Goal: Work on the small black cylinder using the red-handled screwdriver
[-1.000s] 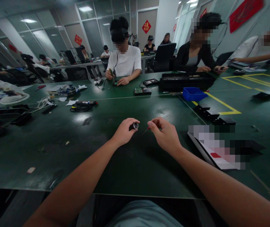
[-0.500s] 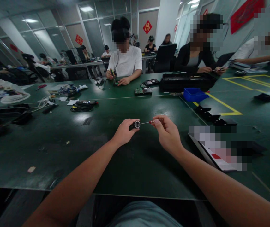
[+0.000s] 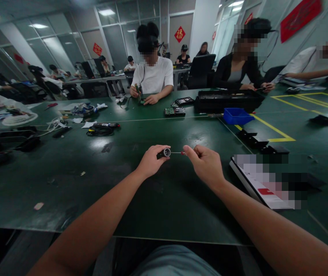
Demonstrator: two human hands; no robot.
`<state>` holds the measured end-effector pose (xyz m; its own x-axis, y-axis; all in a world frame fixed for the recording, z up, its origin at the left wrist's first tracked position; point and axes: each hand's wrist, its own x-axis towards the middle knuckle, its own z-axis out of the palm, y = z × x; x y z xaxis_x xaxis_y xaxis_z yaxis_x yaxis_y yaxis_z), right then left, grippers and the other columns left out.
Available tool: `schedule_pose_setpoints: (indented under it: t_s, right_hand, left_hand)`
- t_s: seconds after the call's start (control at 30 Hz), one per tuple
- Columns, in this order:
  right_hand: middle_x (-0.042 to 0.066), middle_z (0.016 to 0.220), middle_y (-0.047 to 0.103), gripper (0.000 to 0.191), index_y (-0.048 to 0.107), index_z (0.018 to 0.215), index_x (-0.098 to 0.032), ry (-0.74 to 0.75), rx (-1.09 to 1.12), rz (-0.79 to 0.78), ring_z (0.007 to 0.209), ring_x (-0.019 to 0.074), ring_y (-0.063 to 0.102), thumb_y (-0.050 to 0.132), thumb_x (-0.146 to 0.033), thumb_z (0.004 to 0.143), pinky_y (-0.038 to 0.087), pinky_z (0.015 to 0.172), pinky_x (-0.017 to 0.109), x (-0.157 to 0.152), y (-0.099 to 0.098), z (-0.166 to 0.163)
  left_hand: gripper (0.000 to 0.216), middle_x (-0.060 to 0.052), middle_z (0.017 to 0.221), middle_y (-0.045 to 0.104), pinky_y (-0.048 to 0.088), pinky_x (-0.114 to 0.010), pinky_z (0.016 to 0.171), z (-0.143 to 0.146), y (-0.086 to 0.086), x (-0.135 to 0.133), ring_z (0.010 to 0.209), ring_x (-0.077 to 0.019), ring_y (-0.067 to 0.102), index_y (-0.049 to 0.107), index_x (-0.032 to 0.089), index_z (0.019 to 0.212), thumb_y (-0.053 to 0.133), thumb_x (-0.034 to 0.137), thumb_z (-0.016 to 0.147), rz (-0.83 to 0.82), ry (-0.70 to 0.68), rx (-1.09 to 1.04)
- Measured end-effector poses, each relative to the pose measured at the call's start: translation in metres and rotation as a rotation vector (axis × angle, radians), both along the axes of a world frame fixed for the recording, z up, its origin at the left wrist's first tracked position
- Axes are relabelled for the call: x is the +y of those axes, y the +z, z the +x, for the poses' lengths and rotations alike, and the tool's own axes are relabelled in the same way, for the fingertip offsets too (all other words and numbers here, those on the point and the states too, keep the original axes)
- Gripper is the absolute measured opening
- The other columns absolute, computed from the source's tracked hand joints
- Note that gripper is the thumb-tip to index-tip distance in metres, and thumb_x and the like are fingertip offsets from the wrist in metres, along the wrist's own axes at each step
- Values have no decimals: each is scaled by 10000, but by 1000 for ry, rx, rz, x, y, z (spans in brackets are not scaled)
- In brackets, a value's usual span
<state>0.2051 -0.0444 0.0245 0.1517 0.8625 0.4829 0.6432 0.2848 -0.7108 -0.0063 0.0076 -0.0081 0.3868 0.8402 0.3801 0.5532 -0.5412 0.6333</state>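
Note:
My left hand (image 3: 151, 161) is closed round a small black cylindrical part (image 3: 164, 153) with a pale, ring-shaped open end that faces me. Its exact kind is unclear. In my right hand (image 3: 206, 163) is a screwdriver (image 3: 177, 153) with a thin metal shaft and a reddish handle, mostly covered by my fingers. The shaft lies level and its tip meets the right side of the black part. Both hands are above the green table (image 3: 158, 214).
A white box or booklet (image 3: 256, 188), partly blurred, lies right of my right arm. Further off are black brackets (image 3: 256, 142), a blue bin (image 3: 238, 116), a hard drive (image 3: 174, 111), a long black case (image 3: 228, 101) and bundled black cable (image 3: 103, 129). Co-workers sit across the table.
My right hand has turned on the screwdriver, its thumb now pointing up and left and the handle more covered. My left hand keeps the black part in nearly the same place.

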Motion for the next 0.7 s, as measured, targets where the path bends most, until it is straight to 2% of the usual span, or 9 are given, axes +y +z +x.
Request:
schedule_pose_setpoints:
  t_s: [0.2, 0.4, 0.57, 0.7]
  right_hand:
    - [-48, 510, 474, 434, 508, 605, -227, 51, -11, 24, 472, 117, 414, 620, -521, 904, 281, 502, 280, 0, -3, 0]
    - [-11, 634, 615, 299, 608, 755, -219, 117, -37, 53, 539, 142, 528, 633, -471, 914, 371, 538, 280, -1, -4, 1]
    - [47, 798, 723, 168, 650, 894, -213, 196, -9, 67, 714, 203, 674, 638, -380, 909, 495, 651, 325, -1, -4, 1]
    - [71, 909, 736, 107, 657, 976, -213, 271, -23, 103, 840, 224, 706, 591, -272, 915, 544, 769, 379, -1, -6, 0]
  left_hand:
    - [397, -49, 1237, 702, 444, -445, 1065, -1, -2, 1, 1187, -238, 602, 680, 250, 1252, 744, 185, 866, 35, -11, 7]
    - [395, -49, 1212, 714, 452, -453, 1052, -1, -3, 2, 1164, -239, 613, 692, 249, 1230, 759, 172, 849, 52, -21, 4]
    - [393, -53, 1222, 711, 452, -450, 1052, -3, -3, 3, 1173, -240, 610, 692, 250, 1234, 758, 183, 853, 46, -16, -5]
    - [391, -50, 1227, 709, 449, -447, 1055, -3, -4, 4, 1174, -240, 611, 692, 252, 1238, 753, 192, 857, 48, -20, -7]
